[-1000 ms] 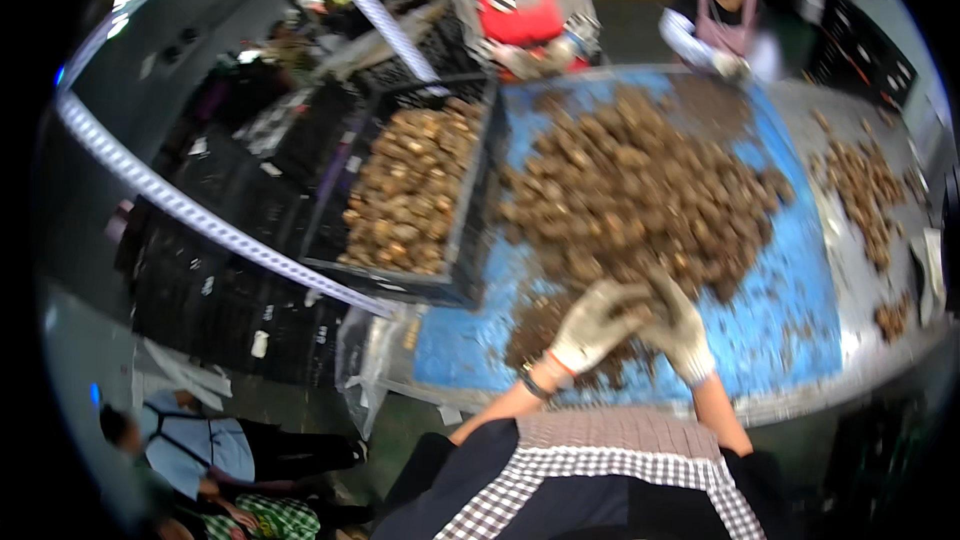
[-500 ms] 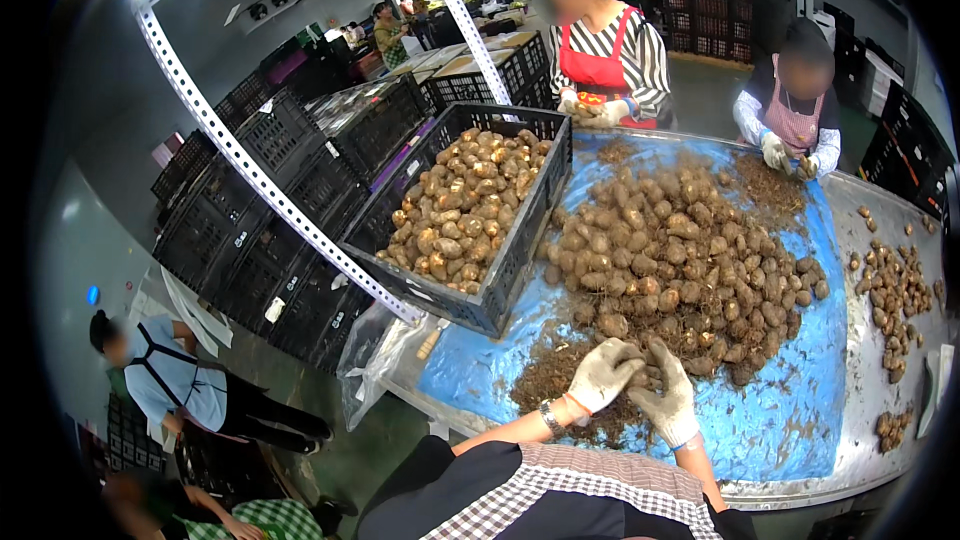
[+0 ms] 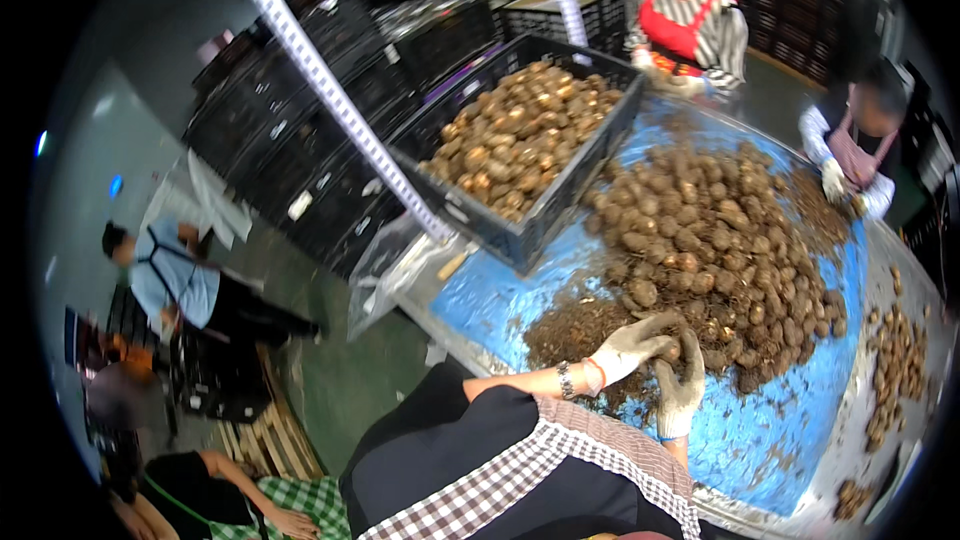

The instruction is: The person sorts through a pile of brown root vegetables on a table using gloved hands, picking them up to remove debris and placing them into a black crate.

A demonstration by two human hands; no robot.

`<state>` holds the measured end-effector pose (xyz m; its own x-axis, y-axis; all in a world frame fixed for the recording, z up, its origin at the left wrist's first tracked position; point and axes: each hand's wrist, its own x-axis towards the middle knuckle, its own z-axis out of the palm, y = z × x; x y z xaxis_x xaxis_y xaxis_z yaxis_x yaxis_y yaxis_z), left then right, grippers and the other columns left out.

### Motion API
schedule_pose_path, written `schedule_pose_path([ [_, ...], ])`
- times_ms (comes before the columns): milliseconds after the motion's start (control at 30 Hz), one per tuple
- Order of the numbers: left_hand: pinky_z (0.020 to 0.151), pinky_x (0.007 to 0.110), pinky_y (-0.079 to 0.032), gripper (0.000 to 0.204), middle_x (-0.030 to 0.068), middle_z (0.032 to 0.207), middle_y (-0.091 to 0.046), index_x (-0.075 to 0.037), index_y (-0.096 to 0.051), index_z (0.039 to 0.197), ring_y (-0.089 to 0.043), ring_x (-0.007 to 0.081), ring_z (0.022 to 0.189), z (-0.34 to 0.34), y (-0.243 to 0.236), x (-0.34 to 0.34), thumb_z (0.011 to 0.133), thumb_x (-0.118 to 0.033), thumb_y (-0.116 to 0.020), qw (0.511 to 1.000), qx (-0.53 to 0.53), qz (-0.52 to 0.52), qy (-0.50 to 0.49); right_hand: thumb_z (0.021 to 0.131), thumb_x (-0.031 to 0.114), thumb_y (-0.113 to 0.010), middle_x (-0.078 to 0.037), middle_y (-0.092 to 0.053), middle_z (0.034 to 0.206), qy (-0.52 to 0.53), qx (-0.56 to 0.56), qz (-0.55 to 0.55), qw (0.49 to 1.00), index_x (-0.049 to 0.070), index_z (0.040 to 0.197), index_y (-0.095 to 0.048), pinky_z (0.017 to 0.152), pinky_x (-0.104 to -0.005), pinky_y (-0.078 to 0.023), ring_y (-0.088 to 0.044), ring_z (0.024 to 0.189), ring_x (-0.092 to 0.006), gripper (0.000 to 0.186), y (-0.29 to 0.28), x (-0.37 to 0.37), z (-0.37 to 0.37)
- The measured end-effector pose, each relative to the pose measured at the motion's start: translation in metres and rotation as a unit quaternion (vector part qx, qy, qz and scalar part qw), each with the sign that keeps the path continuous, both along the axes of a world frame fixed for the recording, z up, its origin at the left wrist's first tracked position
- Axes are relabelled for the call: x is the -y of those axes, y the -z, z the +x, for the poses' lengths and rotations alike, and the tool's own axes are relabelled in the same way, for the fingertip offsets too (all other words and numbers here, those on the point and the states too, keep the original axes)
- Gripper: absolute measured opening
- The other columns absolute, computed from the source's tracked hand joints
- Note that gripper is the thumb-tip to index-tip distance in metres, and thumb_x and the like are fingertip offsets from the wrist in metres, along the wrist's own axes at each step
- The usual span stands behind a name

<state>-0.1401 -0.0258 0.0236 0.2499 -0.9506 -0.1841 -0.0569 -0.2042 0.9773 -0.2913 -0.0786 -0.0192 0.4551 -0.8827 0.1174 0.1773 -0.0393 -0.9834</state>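
My left hand (image 3: 632, 346) and my right hand (image 3: 678, 390), both in soiled pale gloves, meet around a brown tuber (image 3: 668, 351), their fingers closed on it and partly covering it. Just beyond them lies a big heap of hairy tubers (image 3: 710, 250), with loose soil and roots (image 3: 565, 330) to their left, on a blue plastic sheet (image 3: 790, 440). At the back left of the sheet, a black crate (image 3: 527, 245) is filled with similar tubers (image 3: 510, 140). A small wooden-handled object (image 3: 455, 262) lies left of the sheet.
Co-workers in red (image 3: 680, 25) and pink (image 3: 860, 150) aprons stand across the metal table (image 3: 840, 430), which holds scattered tubers (image 3: 890, 380) at right. A white perforated post (image 3: 330, 100) crosses before stacked crates (image 3: 280, 170). People (image 3: 170, 275) are at left, near a pallet (image 3: 280, 420).
The camera view has turned, shifting the table and crate within the frame. My hands stay together at the near edge of the heap, their fingers slightly rearranged around what they hold.
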Motion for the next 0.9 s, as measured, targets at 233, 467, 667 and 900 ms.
schedule_pose_path([
  [233,0.102,0.035,-0.048,0.032,0.0105,0.115,-0.071,-0.012,-0.07,0.121,-0.063,0.0267,0.117,0.006,0.001,-0.002,0.093,-0.029,-0.068,0.973,0.19,-0.093,0.089,0.082,0.004,-0.078,-0.018,-0.057,0.14,-0.054,-0.114,-0.004,0.992,-0.003,0.147,-0.043,0.102,-0.0338,-0.048,-0.058,0.123,-0.0238,0.074,-0.016,0.006,-0.014],
  [467,0.079,0.034,-0.056,0.019,0.0115,0.097,-0.075,-0.006,-0.077,0.102,-0.072,0.0239,0.087,-0.01,0.015,0.004,0.089,-0.018,-0.069,0.988,0.146,0.009,-0.045,0.083,0.013,-0.081,-0.012,-0.06,0.133,-0.073,-0.077,0.026,0.994,-0.001,0.149,-0.04,0.094,-0.0267,-0.051,-0.061,0.112,-0.0151,0.079,-0.009,-0.003,-0.016],
  [667,0.066,0.029,-0.053,0.028,0.0096,0.088,-0.076,0.002,-0.075,0.102,-0.067,0.0124,0.068,0.009,0.054,0.01,0.093,-0.023,-0.069,0.989,0.08,0.057,-0.109,0.085,0.018,-0.079,-0.01,-0.066,0.125,-0.154,0.074,0.25,0.953,0.0,0.151,-0.039,0.09,-0.0337,-0.053,-0.062,0.111,-0.0183,0.08,0.02,0.008,-0.048],
  [900,0.078,0.027,-0.055,0.029,0.0104,0.108,-0.071,0.007,-0.065,0.122,-0.067,0.0156,0.093,0.045,0.08,0.0,0.096,-0.006,-0.064,0.993,0.011,-0.009,-0.119,0.098,0.021,-0.062,-0.017,-0.07,0.112,0.16,0.458,0.194,0.853,-0.001,0.117,-0.064,0.083,-0.0324,-0.058,-0.068,0.096,-0.024,0.029,0.044,0.104,-0.155],
])
